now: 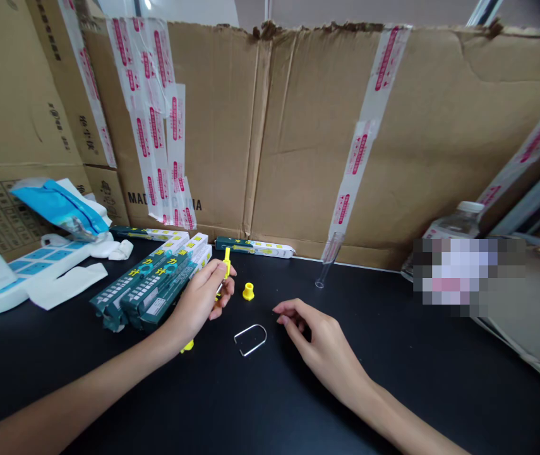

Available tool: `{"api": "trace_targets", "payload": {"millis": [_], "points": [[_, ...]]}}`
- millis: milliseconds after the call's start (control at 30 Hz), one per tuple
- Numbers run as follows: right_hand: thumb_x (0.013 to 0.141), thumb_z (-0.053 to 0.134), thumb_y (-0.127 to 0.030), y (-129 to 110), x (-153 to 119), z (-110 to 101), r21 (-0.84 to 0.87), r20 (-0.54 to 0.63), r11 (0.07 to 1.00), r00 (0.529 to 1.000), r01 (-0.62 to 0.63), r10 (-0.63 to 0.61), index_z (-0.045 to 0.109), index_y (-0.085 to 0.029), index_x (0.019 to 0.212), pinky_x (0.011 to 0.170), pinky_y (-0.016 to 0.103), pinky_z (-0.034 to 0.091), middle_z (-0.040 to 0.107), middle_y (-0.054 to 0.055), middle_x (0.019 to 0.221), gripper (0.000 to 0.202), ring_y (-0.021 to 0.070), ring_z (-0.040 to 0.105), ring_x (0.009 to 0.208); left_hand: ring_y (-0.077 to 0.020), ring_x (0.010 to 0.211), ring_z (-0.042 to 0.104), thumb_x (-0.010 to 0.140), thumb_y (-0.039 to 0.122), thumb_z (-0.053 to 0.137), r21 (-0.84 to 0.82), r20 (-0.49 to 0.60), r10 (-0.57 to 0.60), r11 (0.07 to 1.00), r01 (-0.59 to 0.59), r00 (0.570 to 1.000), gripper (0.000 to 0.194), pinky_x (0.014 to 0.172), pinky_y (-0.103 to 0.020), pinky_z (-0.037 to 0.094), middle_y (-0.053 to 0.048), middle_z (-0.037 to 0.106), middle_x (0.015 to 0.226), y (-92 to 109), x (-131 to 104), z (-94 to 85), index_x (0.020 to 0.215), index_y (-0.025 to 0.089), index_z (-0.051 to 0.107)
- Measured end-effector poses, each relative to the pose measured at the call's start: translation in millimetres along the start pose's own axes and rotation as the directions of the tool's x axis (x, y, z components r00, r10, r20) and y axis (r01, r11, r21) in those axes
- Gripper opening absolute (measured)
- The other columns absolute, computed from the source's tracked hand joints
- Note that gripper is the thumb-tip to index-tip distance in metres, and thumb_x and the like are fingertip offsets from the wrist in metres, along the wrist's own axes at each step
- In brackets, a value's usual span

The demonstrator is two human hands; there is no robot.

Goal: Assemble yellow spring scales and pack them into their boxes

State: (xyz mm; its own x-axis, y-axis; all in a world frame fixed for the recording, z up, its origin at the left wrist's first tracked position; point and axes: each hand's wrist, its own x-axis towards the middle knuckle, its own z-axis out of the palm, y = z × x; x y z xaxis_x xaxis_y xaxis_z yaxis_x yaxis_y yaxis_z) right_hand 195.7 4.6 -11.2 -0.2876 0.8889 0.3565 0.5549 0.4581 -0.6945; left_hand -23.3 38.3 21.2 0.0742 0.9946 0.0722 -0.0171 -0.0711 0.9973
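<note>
My left hand (206,291) is closed around a slim yellow plastic piece (227,260). A bit of metal shows between its fingers, but the rest of the piece is hidden. My right hand (319,332) hovers over the table, fingers loosely curled, thumb and index slightly apart, holding nothing. A U-shaped metal wire hook (264,335) lies between the hands. Beyond it stands a small yellow plastic cap (248,291). Another yellow part (187,346) sticks out from under my left forearm. Farther back, a clear plastic tube (329,262) leans up against the cardboard wall.
Dark green and white boxes (153,287) lie beside my left hand, with another box (253,247) along the cardboard wall (307,139). At left are a blue packet (61,205) and a white power strip (68,256). A clear bottle (462,220) stands at right on the black table (270,411).
</note>
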Motion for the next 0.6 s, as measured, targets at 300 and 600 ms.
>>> {"api": "trace_targets", "payload": {"millis": [300, 600], "points": [[0.094, 0.047, -0.019, -0.8, 0.1, 0.3, -0.006, -0.011, 1.000, 1.000, 0.019, -0.019, 0.064, -0.022, 0.100, 0.070, 0.029, 0.050, 0.072, 0.003, 0.089, 0.018, 0.0184, 0.068, 0.079, -0.0037, 0.038, 0.027, 0.083, 0.058, 0.060, -0.047, -0.030, 0.022, 0.999, -0.024, 0.999, 0.043, 0.033, -0.011, 0.015, 0.009, 0.039, 0.053, 8.0, -0.4, -0.4, 0.070, 0.020, 0.044], [0.095, 0.048, -0.022, -2.3, -0.2, 0.0, -0.015, -0.002, 1.000, 1.000, 0.001, -0.001, 0.064, -0.022, 0.099, 0.070, 0.030, 0.051, 0.071, 0.003, 0.088, 0.016, 0.0182, 0.066, 0.075, -0.0036, 0.033, 0.034, 0.090, 0.043, 0.054, -0.006, -0.009, 0.062, 0.998, -0.062, 0.998, 0.023, 0.033, -0.011, 0.019, 0.008, 0.048, 0.051, 15.6, -5.6, -1.2, 0.091, 0.020, 0.058]]}}
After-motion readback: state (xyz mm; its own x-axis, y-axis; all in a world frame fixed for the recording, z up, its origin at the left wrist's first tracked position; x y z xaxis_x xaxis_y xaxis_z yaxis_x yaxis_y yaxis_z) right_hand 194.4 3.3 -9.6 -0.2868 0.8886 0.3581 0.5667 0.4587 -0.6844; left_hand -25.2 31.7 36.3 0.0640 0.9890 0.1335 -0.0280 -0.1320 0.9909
